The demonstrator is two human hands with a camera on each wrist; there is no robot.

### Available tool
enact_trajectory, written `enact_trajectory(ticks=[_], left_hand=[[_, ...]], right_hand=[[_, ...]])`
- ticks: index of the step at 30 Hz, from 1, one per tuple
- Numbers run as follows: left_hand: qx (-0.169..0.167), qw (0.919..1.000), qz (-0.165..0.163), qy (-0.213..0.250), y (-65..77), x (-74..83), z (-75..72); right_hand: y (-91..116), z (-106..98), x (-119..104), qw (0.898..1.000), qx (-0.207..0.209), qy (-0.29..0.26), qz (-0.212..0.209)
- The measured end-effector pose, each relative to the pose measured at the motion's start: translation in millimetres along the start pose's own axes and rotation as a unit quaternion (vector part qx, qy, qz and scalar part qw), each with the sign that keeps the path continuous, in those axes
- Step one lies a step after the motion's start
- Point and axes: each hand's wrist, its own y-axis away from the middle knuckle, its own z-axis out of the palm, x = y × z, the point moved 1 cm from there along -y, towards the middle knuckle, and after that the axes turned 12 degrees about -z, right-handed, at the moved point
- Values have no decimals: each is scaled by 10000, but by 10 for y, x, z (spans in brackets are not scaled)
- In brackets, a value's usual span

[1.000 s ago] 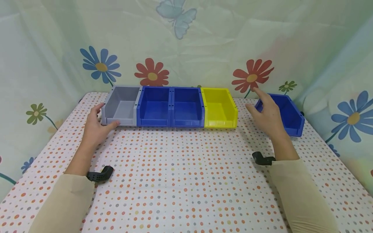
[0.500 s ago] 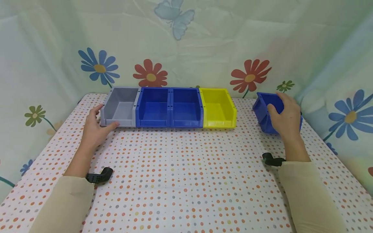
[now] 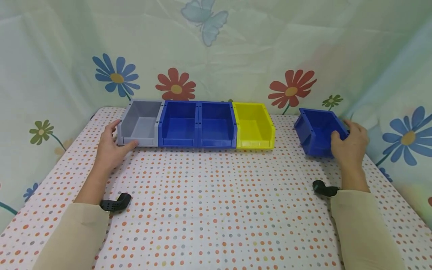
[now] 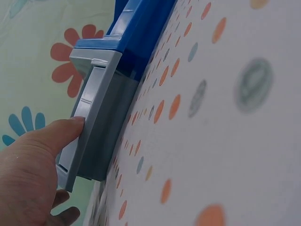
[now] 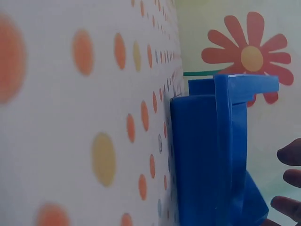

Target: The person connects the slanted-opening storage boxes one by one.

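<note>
A grey plastic storage bin [image 3: 141,141] forms the left end of a row on the table. My left hand [image 3: 111,148] holds its front left corner, thumb on the front lip and fingers along the left side. In the left wrist view the thumb [image 4: 66,134] lies on that lip. Apart from the row, at the right, stands a separate blue bin [image 3: 307,137], set at an angle. My right hand [image 3: 351,146] is at its right side, thumb near the front right corner. In the right wrist view the fingers [image 5: 292,178] are spread and look apart from the bin's rim.
Two blue bins [image 3: 179,142] [image 3: 217,143] and a yellow bin [image 3: 255,144] continue the row side by side. A gap lies between the yellow bin and the separate blue one. A flowered curtain [image 3: 236,56] hangs behind the dotted tablecloth [image 3: 209,202].
My right hand has moved right, over the separate blue bin to its right side. That bin has turned, so its left outer wall now shows. My left hand stays on the grey bin.
</note>
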Motion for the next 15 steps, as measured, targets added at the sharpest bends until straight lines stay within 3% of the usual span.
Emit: enact_trajectory(ticks=[10,15], left_hand=[[38,10000,-41,-81,-12,7,11],[37,10000,-60,-52,-13,6,14]], right_hand=[[-5,-39,197,9970,-478,-224,567],[-22,-69,233,9934,-490,-537,892]])
